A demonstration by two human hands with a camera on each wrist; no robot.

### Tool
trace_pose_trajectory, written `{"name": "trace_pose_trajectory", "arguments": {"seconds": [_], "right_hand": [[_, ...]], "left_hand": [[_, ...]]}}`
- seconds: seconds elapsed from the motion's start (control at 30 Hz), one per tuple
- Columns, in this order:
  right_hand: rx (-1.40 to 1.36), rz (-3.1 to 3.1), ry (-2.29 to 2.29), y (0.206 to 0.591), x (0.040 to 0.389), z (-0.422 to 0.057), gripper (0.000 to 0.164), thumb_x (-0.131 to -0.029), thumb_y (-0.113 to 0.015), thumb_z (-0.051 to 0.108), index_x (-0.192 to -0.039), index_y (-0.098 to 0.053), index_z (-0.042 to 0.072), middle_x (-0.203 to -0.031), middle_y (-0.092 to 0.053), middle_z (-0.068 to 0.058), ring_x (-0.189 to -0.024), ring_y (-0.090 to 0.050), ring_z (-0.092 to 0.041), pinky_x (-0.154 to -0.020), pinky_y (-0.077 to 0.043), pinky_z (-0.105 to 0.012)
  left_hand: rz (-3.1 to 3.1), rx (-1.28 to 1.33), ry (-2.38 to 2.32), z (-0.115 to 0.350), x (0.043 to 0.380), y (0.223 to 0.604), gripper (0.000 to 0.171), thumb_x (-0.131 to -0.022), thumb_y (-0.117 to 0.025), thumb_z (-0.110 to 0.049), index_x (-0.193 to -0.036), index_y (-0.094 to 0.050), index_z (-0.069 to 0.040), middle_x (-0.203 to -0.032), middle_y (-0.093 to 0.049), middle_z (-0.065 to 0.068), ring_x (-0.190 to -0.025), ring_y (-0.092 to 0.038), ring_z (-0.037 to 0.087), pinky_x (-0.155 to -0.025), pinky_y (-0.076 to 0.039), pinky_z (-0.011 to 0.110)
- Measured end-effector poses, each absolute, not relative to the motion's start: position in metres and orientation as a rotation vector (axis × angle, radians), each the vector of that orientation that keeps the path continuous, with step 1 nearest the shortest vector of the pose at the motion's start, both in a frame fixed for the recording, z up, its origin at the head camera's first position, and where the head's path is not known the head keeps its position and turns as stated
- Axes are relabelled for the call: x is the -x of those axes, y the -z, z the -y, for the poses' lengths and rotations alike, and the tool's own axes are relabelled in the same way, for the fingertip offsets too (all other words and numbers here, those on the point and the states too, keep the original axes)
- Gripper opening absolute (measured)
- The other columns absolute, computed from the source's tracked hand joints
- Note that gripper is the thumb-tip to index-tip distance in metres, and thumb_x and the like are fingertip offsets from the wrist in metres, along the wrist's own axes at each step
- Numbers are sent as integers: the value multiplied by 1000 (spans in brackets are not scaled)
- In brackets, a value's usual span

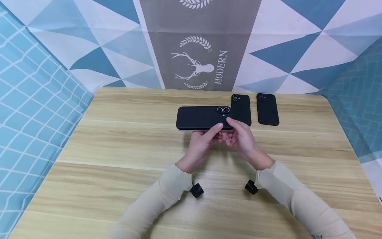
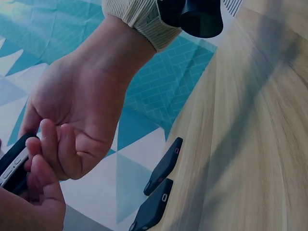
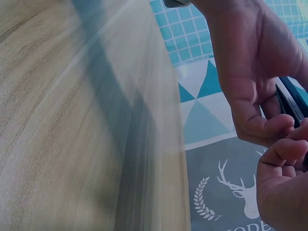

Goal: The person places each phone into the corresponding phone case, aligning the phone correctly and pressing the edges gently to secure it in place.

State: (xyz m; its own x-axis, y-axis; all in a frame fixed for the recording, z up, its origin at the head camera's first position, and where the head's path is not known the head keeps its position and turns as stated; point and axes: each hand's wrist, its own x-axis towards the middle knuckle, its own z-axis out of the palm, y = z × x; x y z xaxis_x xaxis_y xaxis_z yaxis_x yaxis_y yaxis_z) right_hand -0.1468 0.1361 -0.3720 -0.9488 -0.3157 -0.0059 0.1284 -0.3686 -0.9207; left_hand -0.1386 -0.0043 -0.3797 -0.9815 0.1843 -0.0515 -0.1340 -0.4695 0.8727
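Observation:
Both hands hold a large dark smartphone (image 1: 197, 118) sideways above the table, its back with two camera lenses facing up. My left hand (image 1: 201, 142) grips its near edge, thumb on top and fingers curled beneath. Nearer the camera end, my right hand (image 1: 243, 137) pinches it with the thumb on the back beside the lenses. In the left wrist view, side buttons show on the phone's edge (image 2: 14, 166) between the hands. The right wrist view shows a pale strip along the phone (image 3: 291, 103), its rest hidden by fingers.
Two smaller black phones lie on the wooden table (image 1: 104, 159) at the back right. One phone (image 1: 242, 108) is partly covered by the held phone and right hand; the other phone (image 1: 267, 109) lies right of it. A patterned cloth (image 1: 203, 43) stands behind the table.

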Motion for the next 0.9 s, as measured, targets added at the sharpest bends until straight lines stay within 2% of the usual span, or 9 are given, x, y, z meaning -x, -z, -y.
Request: {"name": "trace_pose_trajectory", "arguments": {"seconds": [0.23,0.43,0.67,0.9], "right_hand": [[274,-1697,2308,368,148,-139,40,-102,-36,26,-76,-63,13,-53,-58,4,-43,-49,-6,-42,-43,-17],[177,-1877,2147,365,146,-143,46,-100,-38,35,-67,-56,9,-52,-55,3,-41,-46,-9,-40,-40,-19],[233,-1959,2189,368,145,-139,44,-101,-37,30,-65,-53,9,-51,-53,3,-40,-44,-8,-38,-39,-19],[152,-1966,2229,369,145,-136,43,-100,-38,22,-62,-52,10,-49,-49,5,-41,-40,-6,-37,-33,-17]], "left_hand": [[-1550,-31,-2613,-2,139,376,9,-88,-60,-3,-88,-64,-11,-68,-65,-5,-65,-58,6,-65,-52,19],[-1504,63,-2626,-4,140,372,13,-84,-62,2,-90,-62,-10,-71,-63,-6,-64,-56,8,-64,-50,19],[-1490,116,-2628,-3,143,369,12,-83,-63,2,-87,-63,-10,-69,-62,-4,-63,-55,8,-61,-50,18],[-1522,185,-2544,0,145,370,7,-84,-63,-1,-86,-60,-8,-66,-59,-2,-57,-53,7,-55,-47,15]]}}
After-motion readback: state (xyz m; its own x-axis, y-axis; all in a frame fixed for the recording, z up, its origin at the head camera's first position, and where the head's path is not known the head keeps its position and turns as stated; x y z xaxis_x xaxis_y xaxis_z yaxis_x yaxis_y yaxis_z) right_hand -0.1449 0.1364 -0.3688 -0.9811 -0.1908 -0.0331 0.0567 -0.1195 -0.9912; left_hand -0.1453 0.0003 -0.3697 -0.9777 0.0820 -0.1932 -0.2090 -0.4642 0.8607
